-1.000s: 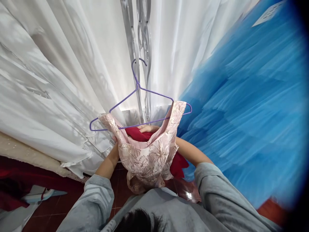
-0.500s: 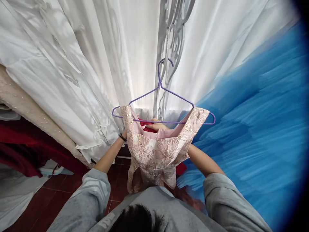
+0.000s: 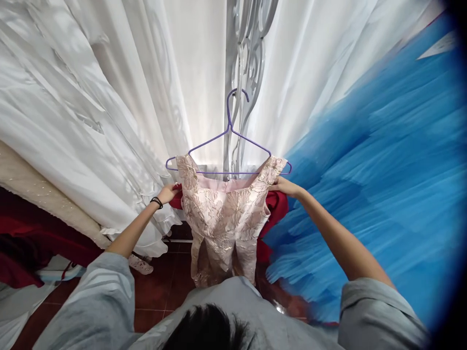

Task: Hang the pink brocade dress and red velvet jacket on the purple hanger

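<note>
A pale pink dress with a raised gold floral pattern (image 3: 222, 206) hangs by its wide straps from a purple hanger (image 3: 228, 109), whose hook is at a white scrolled metal frame. Behind the dress a red cloth (image 3: 278, 206) is stretched sideways, showing past both of its edges. At the left edge, my left hand (image 3: 168, 194), with a black band at the wrist, has its fingers closed on one side of that cloth. Beside the right strap, my right hand (image 3: 286, 186) grips the cloth's other side; its fingertips are partly hidden by the dress.
White draped curtains (image 3: 199, 58) and the scrolled metal frame (image 3: 255, 63) stand in front. Blue tulle (image 3: 365, 170) fills the right side. On the left are a beige sparkly fabric (image 3: 44, 187) and dark red garments (image 3: 58, 243). The floor has reddish-brown tiles (image 3: 153, 296).
My hands have moved apart from behind the dress's neckline to its two sides, spreading the red cloth behind it. The dress and hanger appear slightly farther left in view.
</note>
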### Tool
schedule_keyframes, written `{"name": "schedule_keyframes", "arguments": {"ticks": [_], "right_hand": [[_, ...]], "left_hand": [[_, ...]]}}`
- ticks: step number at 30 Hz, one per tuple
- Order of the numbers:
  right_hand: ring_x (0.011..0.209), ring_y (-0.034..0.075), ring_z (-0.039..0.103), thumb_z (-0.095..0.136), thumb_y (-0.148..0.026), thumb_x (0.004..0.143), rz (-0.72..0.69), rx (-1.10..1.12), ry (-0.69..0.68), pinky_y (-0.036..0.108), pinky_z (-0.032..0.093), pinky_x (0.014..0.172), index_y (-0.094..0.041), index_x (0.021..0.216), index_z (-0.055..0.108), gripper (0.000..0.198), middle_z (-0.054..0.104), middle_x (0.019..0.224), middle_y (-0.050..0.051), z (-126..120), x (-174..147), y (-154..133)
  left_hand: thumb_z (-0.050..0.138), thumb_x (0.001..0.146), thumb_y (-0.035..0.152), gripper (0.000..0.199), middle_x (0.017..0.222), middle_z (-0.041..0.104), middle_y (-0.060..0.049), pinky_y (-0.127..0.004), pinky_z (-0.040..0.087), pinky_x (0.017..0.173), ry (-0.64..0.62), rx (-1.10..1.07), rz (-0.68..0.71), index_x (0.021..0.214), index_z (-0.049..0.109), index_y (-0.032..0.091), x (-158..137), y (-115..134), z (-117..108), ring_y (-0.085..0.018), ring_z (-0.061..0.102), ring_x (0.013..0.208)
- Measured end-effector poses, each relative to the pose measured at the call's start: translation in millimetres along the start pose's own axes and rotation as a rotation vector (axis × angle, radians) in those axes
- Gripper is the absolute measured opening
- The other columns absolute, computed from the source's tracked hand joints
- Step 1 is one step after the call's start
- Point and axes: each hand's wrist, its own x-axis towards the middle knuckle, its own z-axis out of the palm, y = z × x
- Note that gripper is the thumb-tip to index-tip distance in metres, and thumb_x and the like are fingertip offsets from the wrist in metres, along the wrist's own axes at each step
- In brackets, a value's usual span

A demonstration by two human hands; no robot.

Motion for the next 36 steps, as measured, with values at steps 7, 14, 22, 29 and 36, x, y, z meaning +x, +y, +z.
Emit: {"name": "schedule_keyframes", "arguments": {"ticks": [7,14,22,29,36], "right_hand": [[0.07,0.021,0.062,0.085,-0.055,0.048,0.115,0.203,0.047,0.033,0.052,0.068,-0.016,0.076,0.072,0.05,0.07,0.07,0.005,-85.8,76.1,-11.2],[0.07,0.018,0.056,0.059,-0.038,0.084,0.05,-0.653,0.211,0.029,0.037,0.064,-0.015,0.08,0.071,0.026,0.067,0.073,0.008,-96.1,62.6,-40.4],[0.087,0.026,0.063,0.045,-0.032,0.094,0.042,-0.997,0.592,0.031,0.037,0.068,-0.012,0.118,0.065,0.037,0.069,0.11,0.019,-113.3,49.9,-61.1],[0.078,0.022,0.059,0.056,-0.033,0.084,0.081,-0.923,0.129,0.029,0.035,0.062,-0.017,0.097,0.073,0.026,0.072,0.089,0.01,-119.8,56.5,-52.7],[0.08,0.025,0.061,0.061,-0.028,0.08,0.087,-0.741,0.376,0.034,0.044,0.07,-0.016,0.101,0.075,0.028,0.072,0.088,0.011,-129.4,50.7,-67.9]], "left_hand": [[0.047,0.084,0.021,0.029,0.105,0.073,-0.012,-0.036,0.046,0.087,0.217,0.365,0.117,0.1,0.07,0.015,57.6,58.8,-97.1,-0.028,0.063,0.1],[0.057,0.086,0.029,0.02,0.088,0.073,-0.009,-0.028,0.045,0.074,0.14,0.483,0.082,0.09,0.071,0.016,56.1,70.3,-120.6,-0.025,0.066,0.09],[0.04,0.099,0.032,0.034,0.111,0.07,-0.007,-0.035,0.045,0.085,0.434,0.704,0.126,0.114,0.067,0.018,41.2,106.0,-138.4,-0.025,0.062,0.1],[0.043,0.097,0.026,0.03,0.108,0.072,-0.011,-0.034,0.044,0.082,0.202,0.91,0.123,0.104,0.071,0.017,45.0,99.6,-128.2,-0.026,0.064,0.101],[0.06,0.083,0.034,0.023,0.084,0.071,0.006,-0.025,0.044,0.081,0.296,0.359,0.194,0.097,0.07,0.018,54.8,105.5,-142.3,-0.012,0.057,0.084]]}}
